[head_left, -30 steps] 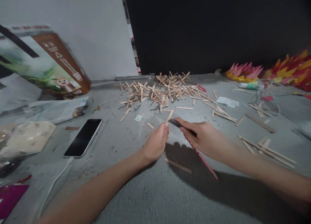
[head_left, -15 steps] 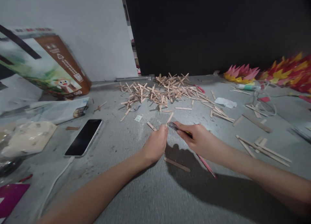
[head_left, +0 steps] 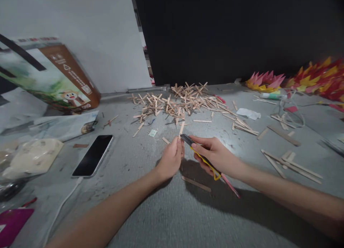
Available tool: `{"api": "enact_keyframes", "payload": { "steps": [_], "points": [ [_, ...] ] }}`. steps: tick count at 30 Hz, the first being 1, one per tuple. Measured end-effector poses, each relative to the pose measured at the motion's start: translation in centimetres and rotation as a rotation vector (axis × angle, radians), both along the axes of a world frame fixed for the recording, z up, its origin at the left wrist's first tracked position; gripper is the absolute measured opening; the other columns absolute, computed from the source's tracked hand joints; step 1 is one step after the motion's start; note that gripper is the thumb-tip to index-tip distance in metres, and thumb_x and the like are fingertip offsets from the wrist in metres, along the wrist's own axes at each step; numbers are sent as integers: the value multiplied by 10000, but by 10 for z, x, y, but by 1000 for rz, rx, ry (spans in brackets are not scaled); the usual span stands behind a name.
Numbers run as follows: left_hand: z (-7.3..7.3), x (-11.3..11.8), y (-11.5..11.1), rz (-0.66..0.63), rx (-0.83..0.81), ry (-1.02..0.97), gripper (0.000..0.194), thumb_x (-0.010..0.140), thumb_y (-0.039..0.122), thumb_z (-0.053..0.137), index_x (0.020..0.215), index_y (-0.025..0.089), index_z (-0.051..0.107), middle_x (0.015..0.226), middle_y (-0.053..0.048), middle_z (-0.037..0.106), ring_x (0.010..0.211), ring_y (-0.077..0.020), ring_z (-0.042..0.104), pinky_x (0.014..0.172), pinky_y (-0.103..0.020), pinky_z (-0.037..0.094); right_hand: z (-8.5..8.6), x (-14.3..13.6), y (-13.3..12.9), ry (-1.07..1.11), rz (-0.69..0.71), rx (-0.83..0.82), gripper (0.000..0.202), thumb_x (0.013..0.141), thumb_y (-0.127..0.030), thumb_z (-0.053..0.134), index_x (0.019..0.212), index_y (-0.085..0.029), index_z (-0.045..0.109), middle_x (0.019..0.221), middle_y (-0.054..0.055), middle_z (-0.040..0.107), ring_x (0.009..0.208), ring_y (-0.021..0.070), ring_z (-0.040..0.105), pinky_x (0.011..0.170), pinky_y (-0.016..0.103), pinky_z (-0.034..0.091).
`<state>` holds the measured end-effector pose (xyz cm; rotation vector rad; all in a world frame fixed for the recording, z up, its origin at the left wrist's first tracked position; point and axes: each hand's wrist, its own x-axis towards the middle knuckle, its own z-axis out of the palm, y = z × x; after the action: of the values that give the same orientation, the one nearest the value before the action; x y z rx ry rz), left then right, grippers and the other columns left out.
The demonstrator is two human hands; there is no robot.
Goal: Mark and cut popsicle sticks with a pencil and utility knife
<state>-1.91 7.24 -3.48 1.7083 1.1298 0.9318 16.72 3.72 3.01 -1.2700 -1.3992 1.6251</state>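
My left hand (head_left: 171, 155) is closed round a wooden craft stick (head_left: 182, 128), whose upper end points away from me. In my right hand (head_left: 215, 155) is a black and yellow utility knife (head_left: 204, 160), its front end against or very near the stick just above my left fingertips. Whether the blade touches the wood I cannot tell. Below my hands another craft stick (head_left: 196, 184) lies flat on the grey table. A thin pink-red rod (head_left: 230, 186) shows under my right wrist. Beyond my hands sits a heap of crossed sticks (head_left: 172, 103).
On the left lie a phone (head_left: 92, 155) on a white cable, plastic packets and a printed bag (head_left: 70, 79). Loose sticks (head_left: 291, 165), a white tissue (head_left: 248, 113) and pink and red pointed paper pieces (head_left: 264, 81) are to the right. A black panel (head_left: 236, 33) stands behind.
My right hand has turned, so the knife's yellow handle now shows. The stick in my left hand stands more upright, and the left hand has shifted slightly left.
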Motion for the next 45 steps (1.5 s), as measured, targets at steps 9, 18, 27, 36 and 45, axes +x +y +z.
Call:
{"api": "enact_keyframes", "payload": {
  "steps": [9,18,27,36,45],
  "points": [
    [-3,0,0,65,16,44,411,1100,531,305,843,234,426,675,35,482,584,-142,437,595,-279,311,-1,-5,-3,313,-34,-228,327,936,-489,726,1070,-207,628,714,-69,541,409,45,399,364,200,342],
    [2,0,-2,75,74,160,351,1114,420,291,838,241,414,685,22,495,610,-163,460,621,-299,298,-5,-3,0,416,-30,-284,282,943,-431,720,1057,-212,584,741,-48,563,426,44,395,362,185,267],
    [3,0,-4,65,70,231,259,1101,323,313,891,235,438,689,23,509,594,-160,462,616,-290,307,4,-3,-3,536,-38,-389,168,979,-310,663,1086,-221,569,722,-57,518,410,32,343,337,144,245],
    [4,1,0,47,21,116,284,1087,356,344,854,227,444,660,23,526,598,-149,503,609,-276,363,10,4,3,637,-27,-353,129,998,-306,626,971,-232,523,696,-81,475,374,22,244,308,135,226],
    [6,2,4,-21,-274,-344,417,1012,579,459,795,225,417,595,83,366,487,-84,318,469,-211,259,-10,13,13,-333,-109,636,370,1031,-411,577,1315,-218,713,965,57,729,745,159,631,659,278,495]
  ]
}}
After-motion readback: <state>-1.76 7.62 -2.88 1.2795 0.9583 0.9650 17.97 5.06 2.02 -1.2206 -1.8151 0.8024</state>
